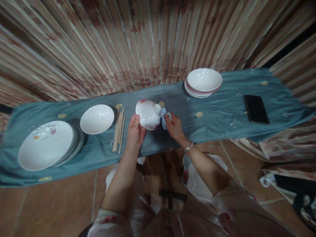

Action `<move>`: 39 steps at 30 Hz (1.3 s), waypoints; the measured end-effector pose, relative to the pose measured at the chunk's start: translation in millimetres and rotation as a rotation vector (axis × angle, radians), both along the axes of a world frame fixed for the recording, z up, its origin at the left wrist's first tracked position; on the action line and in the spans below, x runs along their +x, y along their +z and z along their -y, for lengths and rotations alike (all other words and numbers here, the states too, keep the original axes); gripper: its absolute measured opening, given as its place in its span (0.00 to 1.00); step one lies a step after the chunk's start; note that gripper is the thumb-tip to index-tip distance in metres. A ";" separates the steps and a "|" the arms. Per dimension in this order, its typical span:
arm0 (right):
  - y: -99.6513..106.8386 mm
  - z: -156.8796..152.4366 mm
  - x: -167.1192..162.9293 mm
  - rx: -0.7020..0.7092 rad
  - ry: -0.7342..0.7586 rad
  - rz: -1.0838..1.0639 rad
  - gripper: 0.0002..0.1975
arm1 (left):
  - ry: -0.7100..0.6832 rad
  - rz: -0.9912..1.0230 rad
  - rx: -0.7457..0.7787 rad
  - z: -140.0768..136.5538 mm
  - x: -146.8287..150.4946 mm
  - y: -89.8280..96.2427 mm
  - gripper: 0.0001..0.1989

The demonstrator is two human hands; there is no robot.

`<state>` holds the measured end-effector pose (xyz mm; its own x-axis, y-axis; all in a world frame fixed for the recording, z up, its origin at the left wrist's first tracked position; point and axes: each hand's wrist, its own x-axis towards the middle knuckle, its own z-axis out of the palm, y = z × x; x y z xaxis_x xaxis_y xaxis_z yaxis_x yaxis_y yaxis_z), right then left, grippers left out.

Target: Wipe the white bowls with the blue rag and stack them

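Observation:
A white bowl (147, 115) with red flowers is tipped on its side above the cloth-covered table, its foot turned to the right. My left hand (135, 129) grips it by the rim, thumb on the outside. My right hand (174, 125) is closed on a crumpled light-blue cloth (165, 118), which is at the bowl's foot. Whether the cloth presses on the foot or only hangs beside it, I cannot tell. Several wooden chopsticks (119, 130) lie side by side just left of my left hand.
Left of the chopsticks stand a white bowl (97, 119) and a stack of large flowered plates (46, 144). Stacked bowls (204, 80) are at the back right, with a black phone-like slab (256, 109) farther right. A blue-green cloth (214, 128) covers the narrow table; a pleated curtain (158, 39) hangs behind.

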<state>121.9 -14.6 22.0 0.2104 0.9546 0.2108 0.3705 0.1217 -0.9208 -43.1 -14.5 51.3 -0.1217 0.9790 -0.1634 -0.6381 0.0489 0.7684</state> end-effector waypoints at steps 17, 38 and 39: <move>2.2 1.2 0.2 0.310 0.082 0.302 0.24 | -0.027 -0.018 0.033 3.1 4.1 2.8 0.19; 18.6 17.4 -3.8 0.409 0.193 0.299 0.20 | -0.031 0.015 0.039 1.7 3.8 4.2 0.16; 18.4 16.8 -4.3 0.414 0.196 0.301 0.20 | -0.034 0.003 0.036 2.1 3.5 4.6 0.16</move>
<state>117.5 -31.4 40.4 -0.0913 0.7945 0.6004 0.5444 0.5446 -0.6380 -39.6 -16.6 55.9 -0.0876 0.9878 -0.1285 -0.6390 0.0432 0.7680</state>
